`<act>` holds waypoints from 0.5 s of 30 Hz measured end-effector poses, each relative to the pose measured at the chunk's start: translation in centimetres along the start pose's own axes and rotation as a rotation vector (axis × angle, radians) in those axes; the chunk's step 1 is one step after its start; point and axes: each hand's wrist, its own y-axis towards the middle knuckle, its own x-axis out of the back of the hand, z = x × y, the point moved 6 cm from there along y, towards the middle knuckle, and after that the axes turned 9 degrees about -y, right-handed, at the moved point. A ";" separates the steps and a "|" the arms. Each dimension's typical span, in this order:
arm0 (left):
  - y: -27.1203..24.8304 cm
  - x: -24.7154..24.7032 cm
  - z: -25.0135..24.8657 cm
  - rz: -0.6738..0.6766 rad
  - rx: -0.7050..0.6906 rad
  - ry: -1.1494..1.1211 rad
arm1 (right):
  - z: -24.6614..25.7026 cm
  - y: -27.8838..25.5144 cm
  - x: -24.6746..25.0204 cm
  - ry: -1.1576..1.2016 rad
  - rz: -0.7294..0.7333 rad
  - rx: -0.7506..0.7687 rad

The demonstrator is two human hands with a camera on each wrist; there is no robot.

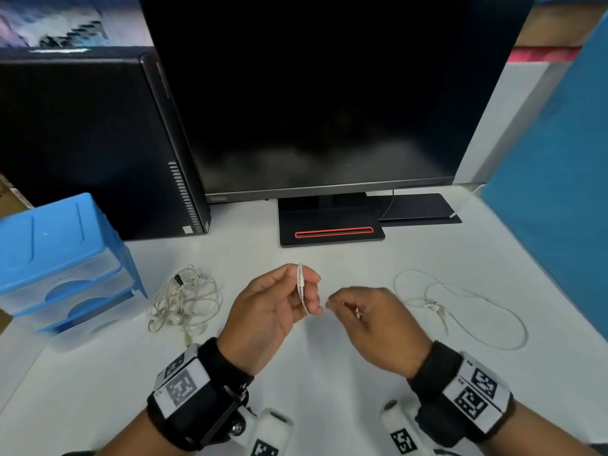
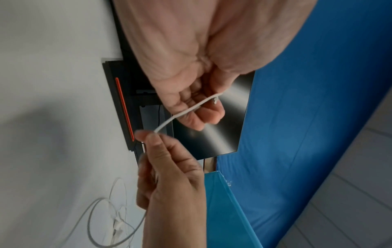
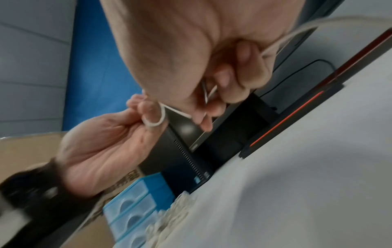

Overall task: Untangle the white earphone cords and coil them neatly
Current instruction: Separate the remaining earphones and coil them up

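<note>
text: none legible | wrist bands [image 1: 473, 394]: square coded markers only | monitor [image 1: 329, 93] badge: blurred

White earphone cord [image 1: 302, 284]; off-white tangled cords [image 1: 184, 299] on a pale grey bench [image 1: 329, 357]. Black monitor [image 1: 329, 93], its stand [image 1: 332, 225] striped red-orange. Blue drawer unit [image 1: 62, 261] with translucent fronts. Black wristbands [image 1: 227, 363] carry black-and-white square-patterned tags [image 1: 473, 393].
</note>
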 end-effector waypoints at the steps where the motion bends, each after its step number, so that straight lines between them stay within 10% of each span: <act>1: 0.0 0.0 0.1 -0.004 0.016 0.015 | -0.8 0.3 0.7 0.020 -0.064 -0.046; 6: -0.7 -1.3 1.9 0.091 0.145 0.200 | -3.9 1.5 5.3 0.111 -0.334 -0.183; 12: -1.1 -2.0 1.4 0.171 0.166 0.318 | -3.1 0.7 1.3 -0.004 -0.104 -0.123; 15: -1.2 -1.7 1.1 0.172 0.170 0.415 | -2.8 0.7 2.4 0.016 -0.231 -0.120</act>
